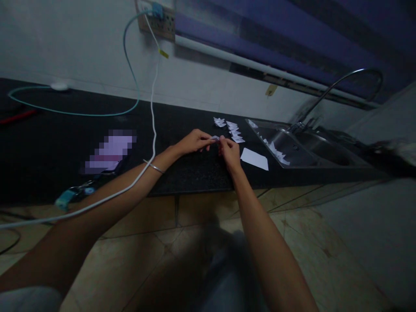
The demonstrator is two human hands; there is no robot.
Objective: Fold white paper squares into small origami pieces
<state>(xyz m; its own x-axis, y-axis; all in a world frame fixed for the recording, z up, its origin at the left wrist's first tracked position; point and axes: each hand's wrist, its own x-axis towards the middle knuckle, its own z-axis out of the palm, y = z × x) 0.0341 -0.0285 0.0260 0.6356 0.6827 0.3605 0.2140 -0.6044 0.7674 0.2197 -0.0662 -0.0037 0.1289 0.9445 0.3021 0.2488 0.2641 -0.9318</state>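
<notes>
Over the dark countertop (182,169), my left hand (194,141) and my right hand (229,152) meet, both pinching one small white piece of paper (215,138) between their fingertips. A thin bangle sits on my left wrist. Just beyond my hands lies a cluster of several small folded paper pieces (232,128). A flat white sheet (255,159) rests on the counter right of my right hand.
A steel sink (302,149) with a curved tap (344,80) holds paper scraps at the right. A white cable (152,130) hangs from a wall socket (156,19) across my left forearm. A teal cable (97,113) loops at the left. A blurred phone-like object (110,149) lies left.
</notes>
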